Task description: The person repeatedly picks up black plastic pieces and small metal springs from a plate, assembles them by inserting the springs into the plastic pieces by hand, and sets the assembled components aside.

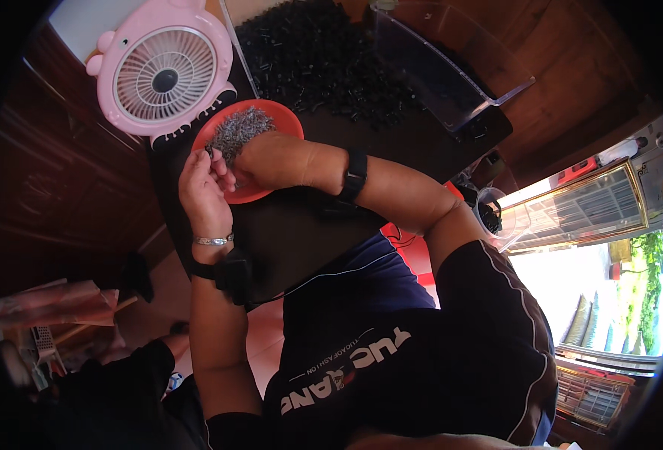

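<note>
A red bowl on the dark table holds a heap of small grey metal pieces, too fine to name. My right hand reaches over the bowl's near right side, its fingers down by the metal pieces and hidden behind the back of the hand. At the bowl's left rim my left hand is turned palm inward with its fingers curled closed. Something small and dark shows at its fingertips, too small to make out. The two hands are close together, fingers toward each other.
A pink animal-shaped fan stands left of the bowl. Beyond it lies a large pile of small black pieces, with a clear plastic bin tipped at the right. A clear tub sits right of my right arm. Another person's dark clothing shows lower left.
</note>
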Demonstrator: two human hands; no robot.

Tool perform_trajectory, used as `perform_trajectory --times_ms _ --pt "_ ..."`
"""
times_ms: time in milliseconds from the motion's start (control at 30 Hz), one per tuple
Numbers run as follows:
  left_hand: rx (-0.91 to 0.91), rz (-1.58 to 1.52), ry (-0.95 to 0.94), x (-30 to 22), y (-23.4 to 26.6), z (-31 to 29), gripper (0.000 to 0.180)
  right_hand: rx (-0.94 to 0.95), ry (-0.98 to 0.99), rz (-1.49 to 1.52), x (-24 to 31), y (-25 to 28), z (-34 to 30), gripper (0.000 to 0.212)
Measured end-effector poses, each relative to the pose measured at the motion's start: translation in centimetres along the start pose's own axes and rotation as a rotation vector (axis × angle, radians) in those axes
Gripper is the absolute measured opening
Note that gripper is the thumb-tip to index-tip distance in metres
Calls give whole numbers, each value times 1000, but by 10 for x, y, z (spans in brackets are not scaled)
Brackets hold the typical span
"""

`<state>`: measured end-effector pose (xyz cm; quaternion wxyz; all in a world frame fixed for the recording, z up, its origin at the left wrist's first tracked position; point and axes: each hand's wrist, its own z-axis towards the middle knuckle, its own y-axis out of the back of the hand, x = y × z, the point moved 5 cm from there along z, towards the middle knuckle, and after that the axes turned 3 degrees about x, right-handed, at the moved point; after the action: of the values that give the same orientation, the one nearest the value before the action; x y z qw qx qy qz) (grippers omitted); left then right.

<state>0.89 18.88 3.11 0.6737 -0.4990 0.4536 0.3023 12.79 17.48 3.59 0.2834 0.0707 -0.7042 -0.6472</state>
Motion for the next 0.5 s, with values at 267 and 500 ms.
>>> perform_trajectory --times_ms 267,500 --pt "108 16 90 8 -16 -7 19 -386 -21 823 -30 40 -17 13" --pt "201 87 76 7 -26 -8 19 -357 27 1007 -26 39 -19 12"
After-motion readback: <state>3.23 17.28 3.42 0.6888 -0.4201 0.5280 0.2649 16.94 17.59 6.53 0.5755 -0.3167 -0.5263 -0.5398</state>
